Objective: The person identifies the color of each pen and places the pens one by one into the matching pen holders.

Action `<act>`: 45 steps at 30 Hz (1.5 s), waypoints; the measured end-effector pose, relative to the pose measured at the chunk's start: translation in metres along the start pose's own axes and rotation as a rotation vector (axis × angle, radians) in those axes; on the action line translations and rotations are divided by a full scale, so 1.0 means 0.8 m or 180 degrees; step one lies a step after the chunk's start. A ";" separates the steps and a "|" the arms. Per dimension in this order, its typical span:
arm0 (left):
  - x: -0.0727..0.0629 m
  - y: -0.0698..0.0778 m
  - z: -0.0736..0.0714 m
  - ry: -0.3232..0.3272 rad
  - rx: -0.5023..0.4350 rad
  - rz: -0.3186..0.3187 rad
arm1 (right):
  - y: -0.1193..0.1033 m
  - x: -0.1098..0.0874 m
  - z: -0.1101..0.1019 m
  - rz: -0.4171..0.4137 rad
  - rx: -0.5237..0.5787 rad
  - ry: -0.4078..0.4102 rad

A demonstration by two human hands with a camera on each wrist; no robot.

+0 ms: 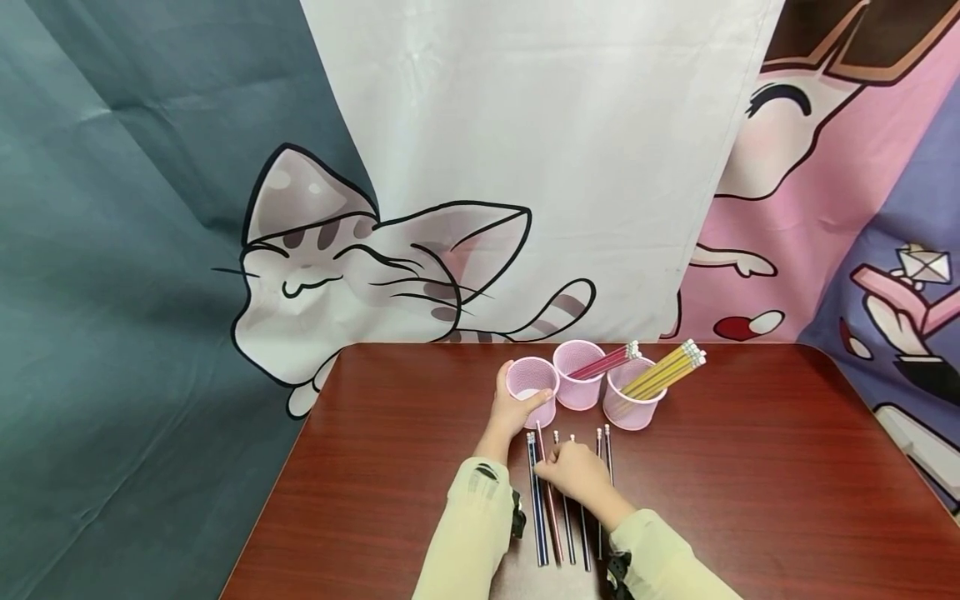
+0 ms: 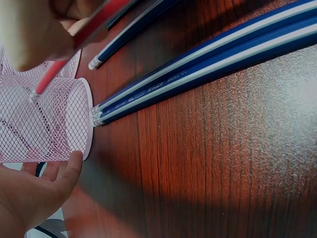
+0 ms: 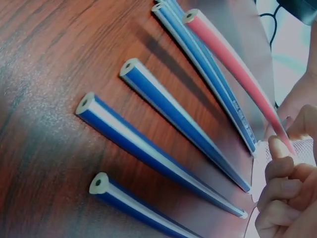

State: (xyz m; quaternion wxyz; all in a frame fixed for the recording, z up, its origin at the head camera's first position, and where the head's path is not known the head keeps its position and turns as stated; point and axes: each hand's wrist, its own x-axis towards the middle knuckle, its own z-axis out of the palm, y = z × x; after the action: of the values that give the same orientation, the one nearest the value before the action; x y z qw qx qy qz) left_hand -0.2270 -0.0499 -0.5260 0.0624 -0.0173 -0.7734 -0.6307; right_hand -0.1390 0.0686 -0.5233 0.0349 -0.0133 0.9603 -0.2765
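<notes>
My left hand (image 1: 512, 410) grips a pink mesh pencil cup (image 1: 534, 375), the leftmost of three, with the thumb over its near side. In my right hand (image 1: 581, 475) a red pencil (image 3: 230, 59) is pinched between thumb and fingers. Its eraser end points to the cup and overlaps the mesh in the left wrist view; the other end slants back toward me. Several blue-and-white striped pencils (image 2: 198, 72) lie on the table under and beside the right hand, eraser ends pointing away from me. Two of them lie side by side at the left.
Beside the held cup, a middle pink cup (image 1: 579, 397) contains red pencils (image 1: 603, 363). A right pink cup (image 1: 630, 417) contains yellow pencils (image 1: 660, 373). All three are near the back edge of the brown wooden table (image 1: 765, 467), before a cartoon-printed cloth (image 1: 555, 150).
</notes>
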 end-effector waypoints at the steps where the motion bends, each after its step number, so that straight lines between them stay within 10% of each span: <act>1: 0.000 0.000 0.000 -0.0005 -0.0018 -0.0029 | -0.001 0.000 -0.001 0.0011 0.0047 -0.0009; 9: 0.000 0.010 0.000 -0.0022 0.0025 -0.0347 | -0.001 0.000 -0.014 -0.0024 0.0300 0.0112; 30: 0.000 0.011 0.000 -0.0015 -0.0032 -0.0252 | 0.020 0.007 -0.060 -0.0179 0.0946 0.0408; 45: 0.000 0.012 0.001 -0.0006 -0.0061 -0.0198 | 0.017 0.045 -0.155 -0.0471 0.1741 0.0135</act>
State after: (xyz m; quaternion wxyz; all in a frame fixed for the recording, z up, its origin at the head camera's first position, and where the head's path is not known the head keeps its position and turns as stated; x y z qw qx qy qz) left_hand -0.2258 -0.0475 -0.5167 0.0418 0.0055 -0.7675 -0.6397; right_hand -0.1844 0.1442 -0.4281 -0.0032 -0.0676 0.8469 -0.5274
